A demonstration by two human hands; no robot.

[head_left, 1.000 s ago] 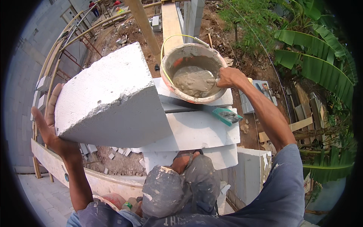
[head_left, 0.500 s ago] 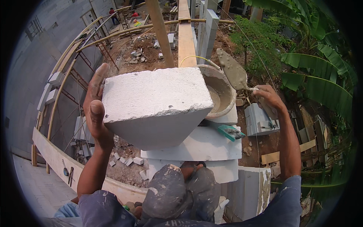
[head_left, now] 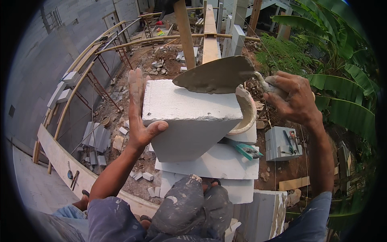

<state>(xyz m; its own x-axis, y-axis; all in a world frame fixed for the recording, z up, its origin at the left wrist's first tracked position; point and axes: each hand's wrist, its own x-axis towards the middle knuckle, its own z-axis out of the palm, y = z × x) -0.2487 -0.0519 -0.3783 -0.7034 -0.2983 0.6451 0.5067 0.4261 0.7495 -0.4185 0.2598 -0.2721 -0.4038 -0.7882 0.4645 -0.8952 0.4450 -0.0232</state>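
Observation:
My left hand grips the left side of a large white concrete block, holding it up on end with fingers along its face and thumb on the front. In my right hand is a trowel loaded with grey mortar, its blade lying just over the block's top edge. Behind the block, a mortar bucket is mostly hidden; only its rim shows. I stand on a wall of white blocks.
A green-handled tool lies on the wall top. A grey tool box sits to the right. Below are rubble, loose block pieces, scaffolding poles and a wooden beam. Banana plants stand at the right.
The block has been turned and brought closer in front of me. My right hand lifted the trowel out of the bucket and carried it left over the block's top.

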